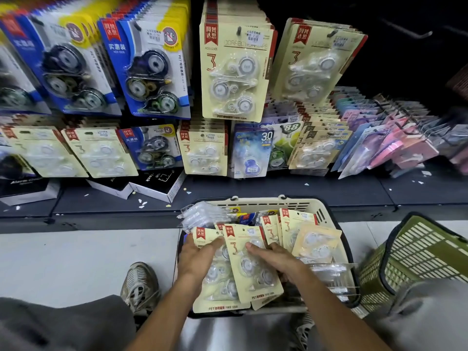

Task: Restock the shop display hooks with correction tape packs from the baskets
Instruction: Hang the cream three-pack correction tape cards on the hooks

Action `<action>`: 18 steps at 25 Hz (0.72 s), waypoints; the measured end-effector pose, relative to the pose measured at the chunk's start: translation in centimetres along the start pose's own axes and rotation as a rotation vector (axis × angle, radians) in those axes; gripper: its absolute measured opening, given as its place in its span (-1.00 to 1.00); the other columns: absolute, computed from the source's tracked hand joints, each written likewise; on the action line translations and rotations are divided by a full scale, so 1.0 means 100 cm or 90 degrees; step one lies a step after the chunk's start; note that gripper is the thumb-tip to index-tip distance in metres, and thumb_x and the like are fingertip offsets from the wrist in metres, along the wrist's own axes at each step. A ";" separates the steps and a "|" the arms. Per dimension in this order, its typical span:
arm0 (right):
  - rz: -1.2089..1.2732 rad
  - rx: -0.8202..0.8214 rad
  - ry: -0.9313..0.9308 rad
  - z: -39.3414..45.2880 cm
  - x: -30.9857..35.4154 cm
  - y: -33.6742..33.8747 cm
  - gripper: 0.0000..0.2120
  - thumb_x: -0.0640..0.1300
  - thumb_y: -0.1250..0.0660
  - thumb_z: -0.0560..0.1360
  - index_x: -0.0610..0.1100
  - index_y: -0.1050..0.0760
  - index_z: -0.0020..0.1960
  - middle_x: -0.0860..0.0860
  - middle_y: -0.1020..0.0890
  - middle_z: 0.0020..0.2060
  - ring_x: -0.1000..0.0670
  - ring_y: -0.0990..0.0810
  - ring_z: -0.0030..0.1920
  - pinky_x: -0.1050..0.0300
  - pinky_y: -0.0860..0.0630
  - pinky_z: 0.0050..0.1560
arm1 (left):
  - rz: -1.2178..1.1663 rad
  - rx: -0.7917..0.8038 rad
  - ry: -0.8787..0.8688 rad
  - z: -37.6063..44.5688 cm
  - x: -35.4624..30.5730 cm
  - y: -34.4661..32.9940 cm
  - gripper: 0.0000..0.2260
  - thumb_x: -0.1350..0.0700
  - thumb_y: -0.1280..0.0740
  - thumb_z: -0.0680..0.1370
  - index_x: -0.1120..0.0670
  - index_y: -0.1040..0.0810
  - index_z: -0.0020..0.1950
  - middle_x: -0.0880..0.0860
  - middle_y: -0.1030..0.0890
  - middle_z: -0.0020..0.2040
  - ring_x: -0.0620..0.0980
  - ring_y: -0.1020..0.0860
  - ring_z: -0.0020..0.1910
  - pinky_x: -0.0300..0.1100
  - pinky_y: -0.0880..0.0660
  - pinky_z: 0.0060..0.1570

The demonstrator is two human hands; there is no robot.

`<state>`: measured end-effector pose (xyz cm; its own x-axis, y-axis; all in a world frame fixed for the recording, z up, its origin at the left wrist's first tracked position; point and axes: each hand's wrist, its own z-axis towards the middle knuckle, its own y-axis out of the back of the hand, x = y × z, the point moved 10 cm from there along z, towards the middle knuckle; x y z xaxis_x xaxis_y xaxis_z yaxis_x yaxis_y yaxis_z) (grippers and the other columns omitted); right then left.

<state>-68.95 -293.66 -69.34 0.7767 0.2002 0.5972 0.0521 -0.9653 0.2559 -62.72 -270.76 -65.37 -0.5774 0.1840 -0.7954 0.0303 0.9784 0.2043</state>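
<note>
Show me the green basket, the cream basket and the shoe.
green basket (415, 252): head view, on its slatted side wall.
cream basket (260, 205): head view, on its far rim.
shoe (139, 285): head view, on the laces.

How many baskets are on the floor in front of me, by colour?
Cream basket: 1
Green basket: 1
Total: 2
</note>
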 end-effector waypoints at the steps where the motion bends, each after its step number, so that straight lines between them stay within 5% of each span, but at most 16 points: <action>1: 0.009 0.003 -0.005 0.001 -0.002 0.000 0.06 0.44 -0.36 0.37 -0.13 -0.04 0.62 -0.12 -0.15 0.60 -0.18 -0.19 0.56 -0.11 -0.22 0.49 | 0.010 0.025 0.000 0.002 -0.003 -0.002 -0.71 0.21 -0.58 0.42 0.02 -0.59 0.05 -0.03 -0.72 -0.07 -0.04 -0.65 -0.05 -0.07 -0.56 0.07; 4: 0.083 0.022 0.007 0.000 0.002 -0.006 0.00 0.38 -0.49 0.29 -0.12 -0.23 0.53 -0.10 -0.42 0.46 -0.14 -0.45 0.40 0.01 -0.38 0.39 | 0.078 0.025 -0.006 0.014 -0.005 0.005 -0.62 0.30 -0.58 0.32 0.00 -0.60 0.03 0.01 -0.72 -0.05 0.07 -0.67 0.02 0.06 -0.59 0.14; 7: 0.228 0.004 0.049 0.006 0.019 -0.011 -0.31 0.15 -0.62 0.26 -0.11 -0.48 0.27 -0.06 -0.67 0.15 -0.08 -0.68 0.09 -0.04 -0.59 0.15 | 0.075 -0.025 -0.024 0.018 -0.014 0.014 -0.69 0.21 -0.52 0.29 -0.03 -0.59 -0.03 0.01 -0.73 -0.06 0.09 -0.67 -0.02 0.08 -0.59 0.15; 10: 0.245 0.062 0.069 0.003 0.042 -0.030 -0.69 -0.10 -0.48 0.48 -0.11 -0.54 0.19 -0.02 -0.72 -0.01 -0.05 -0.71 -0.03 0.02 -0.63 -0.04 | -0.024 0.037 -0.011 0.013 -0.019 0.004 -0.80 0.14 -0.52 0.49 -0.01 -0.61 0.06 0.04 -0.72 0.02 0.05 -0.67 0.00 -0.06 -0.58 0.01; 12: 0.157 0.048 0.096 -0.006 0.052 -0.033 -0.92 -0.03 -0.40 0.56 0.02 -0.58 0.05 0.09 -0.69 -0.10 0.08 -0.66 -0.10 0.15 -0.58 -0.06 | -0.004 0.061 -0.020 0.013 -0.018 0.000 -0.73 0.17 -0.58 0.44 0.00 -0.60 0.07 0.02 -0.72 -0.01 0.01 -0.67 -0.04 -0.13 -0.57 -0.09; 16: 0.107 -0.155 0.025 0.003 0.023 0.003 -0.81 0.02 -0.32 0.60 -0.04 -0.48 0.15 0.00 -0.56 0.01 0.03 -0.56 -0.02 -0.01 -0.49 0.20 | 0.054 0.048 -0.031 0.019 -0.016 0.006 -0.51 0.28 -0.64 0.31 0.03 -0.55 0.13 0.02 -0.71 0.03 0.05 -0.67 0.01 0.07 -0.62 0.11; 18: 0.047 -0.119 -0.019 0.020 0.001 -0.001 -0.36 0.05 -0.48 0.38 -0.08 -0.31 0.37 -0.11 -0.53 0.18 -0.18 -0.60 0.15 -0.13 -0.56 0.20 | 0.056 0.050 -0.032 0.019 -0.019 0.007 -0.49 0.31 -0.64 0.30 0.05 -0.53 0.15 0.02 -0.71 0.03 0.06 -0.67 0.01 0.04 -0.62 0.09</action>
<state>-67.63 -293.86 -70.83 0.7924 0.1229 0.5975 -0.1204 -0.9287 0.3508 -60.09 -270.27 -64.79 -0.5286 0.2715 -0.8043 0.1432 0.9624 0.2308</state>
